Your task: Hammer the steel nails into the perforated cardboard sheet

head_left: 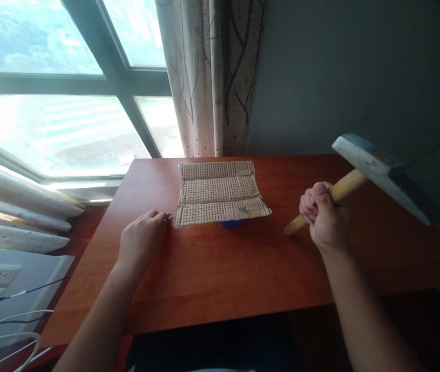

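Hammer (354, 183) held beside a perforated cardboard sheet (218, 190) over a wooden worktop (212, 274).
Right of the sheet, the right hand (326, 222) wraps the hammer's handle partway along, probably to balance the heavy head; at the sheet's near left corner, the left hand (142, 232) pinches shiny metal pieces (169, 217), apparently keeping them together. Small metal bits (242, 208) lie on the sheet's near right part. A blue object (231, 223) beneath its near edge seemingly props it. The hammer head's orange-toned mark (382, 156) is unreadable.

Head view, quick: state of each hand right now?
Left hand: curled, at small shiny pieces; whether it grips them cannot be told.
Right hand: closed, holding the hammer by its handle.
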`<state>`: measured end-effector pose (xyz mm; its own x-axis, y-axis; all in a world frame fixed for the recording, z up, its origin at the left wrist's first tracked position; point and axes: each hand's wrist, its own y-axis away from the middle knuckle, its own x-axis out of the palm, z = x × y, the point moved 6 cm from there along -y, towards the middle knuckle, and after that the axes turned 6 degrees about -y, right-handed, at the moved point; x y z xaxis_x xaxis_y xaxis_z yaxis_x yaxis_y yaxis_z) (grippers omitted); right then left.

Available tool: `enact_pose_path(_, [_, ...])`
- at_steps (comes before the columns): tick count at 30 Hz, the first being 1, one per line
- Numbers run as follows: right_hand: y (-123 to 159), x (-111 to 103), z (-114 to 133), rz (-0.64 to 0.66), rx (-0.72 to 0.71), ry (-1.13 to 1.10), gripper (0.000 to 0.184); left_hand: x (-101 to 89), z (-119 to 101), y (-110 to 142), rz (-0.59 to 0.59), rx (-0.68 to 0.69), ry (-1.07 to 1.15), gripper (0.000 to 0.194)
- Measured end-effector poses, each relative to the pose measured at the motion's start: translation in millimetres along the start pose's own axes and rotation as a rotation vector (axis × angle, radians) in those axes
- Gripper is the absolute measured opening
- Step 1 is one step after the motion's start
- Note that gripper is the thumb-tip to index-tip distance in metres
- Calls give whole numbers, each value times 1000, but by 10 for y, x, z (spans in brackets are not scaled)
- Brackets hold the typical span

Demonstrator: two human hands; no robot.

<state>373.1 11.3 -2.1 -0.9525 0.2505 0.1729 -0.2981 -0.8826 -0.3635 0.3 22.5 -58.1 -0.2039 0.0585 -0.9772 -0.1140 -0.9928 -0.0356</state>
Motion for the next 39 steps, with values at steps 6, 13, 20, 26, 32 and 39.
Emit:
enact_pose_path(6, [-1, 2, -7, -2, 5, -51, 48, -10, -27, -3, 9, 21, -28, 32])
enact_pose_path(13, [11, -7, -5, -4, 15, -97, 47, -28, -37, 2, 4, 45, -67, 29])
enact_pose_path(20, [0, -30, -20, -4, 10, -124, 47, -186, 115, 48, -267, -115, 123, 22])
enact_pose_path(26, [3, -39, -28, -9, 3, -152, 47, -514, 210, 108, -492, -291, 1040, 21])
enact_pose_path(32, [10, -45, -20, -12, -3, -167, 46, -902, -610, -20, -374, 95, 1255, 13])
enact_pose_path(39, [19, -47, -15, -25, -11, -136, 46, -839, -1086, -290, -336, 235, 1087, 4])
